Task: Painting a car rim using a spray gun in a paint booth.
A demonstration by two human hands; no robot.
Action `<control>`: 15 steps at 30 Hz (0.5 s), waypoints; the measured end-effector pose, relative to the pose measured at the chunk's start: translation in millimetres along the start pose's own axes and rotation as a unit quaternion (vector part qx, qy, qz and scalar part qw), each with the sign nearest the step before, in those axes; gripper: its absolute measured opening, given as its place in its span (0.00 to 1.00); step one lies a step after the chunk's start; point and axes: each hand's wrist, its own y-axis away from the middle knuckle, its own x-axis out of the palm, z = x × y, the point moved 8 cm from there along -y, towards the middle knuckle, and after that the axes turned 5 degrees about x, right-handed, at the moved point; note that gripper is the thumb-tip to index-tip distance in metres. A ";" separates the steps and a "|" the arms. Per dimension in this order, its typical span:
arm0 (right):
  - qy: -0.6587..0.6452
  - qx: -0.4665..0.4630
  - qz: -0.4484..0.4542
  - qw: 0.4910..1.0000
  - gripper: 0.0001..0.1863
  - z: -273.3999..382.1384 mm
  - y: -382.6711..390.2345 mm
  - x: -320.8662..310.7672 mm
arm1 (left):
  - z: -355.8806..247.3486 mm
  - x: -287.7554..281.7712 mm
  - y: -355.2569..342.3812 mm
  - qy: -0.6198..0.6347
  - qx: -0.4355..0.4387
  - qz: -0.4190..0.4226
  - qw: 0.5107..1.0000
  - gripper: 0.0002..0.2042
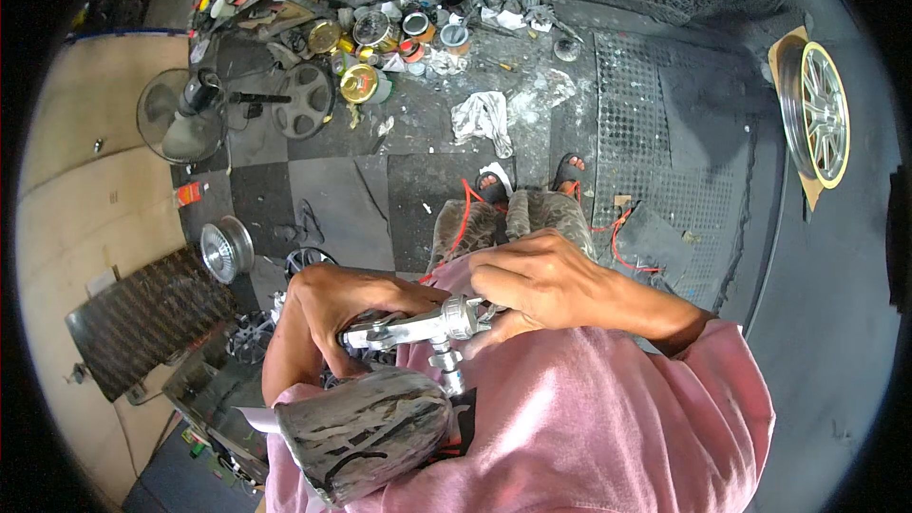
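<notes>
"One spray gun recorded. Where is it?"

"Raised in front of the shirt, between the left hand and the right hand. It lies roughly crosswise, nozzle end to the right."

"Condition of the left hand?"

"Wrapped around the rear of the gun, thumb on the near side. Some fingers are hidden behind the metal."

"And the right?"

"Grasping the cap at the nozzle end, fingers bent, thumb beneath."

"Attachments?"

"A silver fitting projects from the near side of the gun toward a cup. The cup is grey, streaked with black, and tilted. Its contents cannot be seen."

"Beyond the gun?"

"Camouflage trousers, and a red hose near the left leg. Further beyond, a white rag on the floor; beyond and to the left of the gun, a cluster of cans, some stained."

"To either side?"

"Left of the gun, a silver rim; further off that way, a fan. Well to the right of the gun, a spoked wheel with a pale yellow edge."
</notes>
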 end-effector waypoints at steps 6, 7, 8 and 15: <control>0.029 0.019 0.051 0.998 0.27 1.2 0.5 3.8 | 9.9 2.6 6.4 0.005 -0.002 0.009 1.000 0.46; 0.028 0.018 0.051 0.998 0.27 2.2 -1.7 3.7 | 10.3 2.7 7.6 0.005 -0.002 0.007 1.000 0.46; -0.007 0.023 0.066 0.998 0.26 1.6 -2.8 5.9 | 10.9 3.6 8.2 0.004 0.001 0.016 1.000 0.46; -0.090 0.002 0.034 0.995 0.20 3.8 -8.7 6.7 | 7.7 5.8 12.5 -0.008 0.018 0.045 0.999 0.44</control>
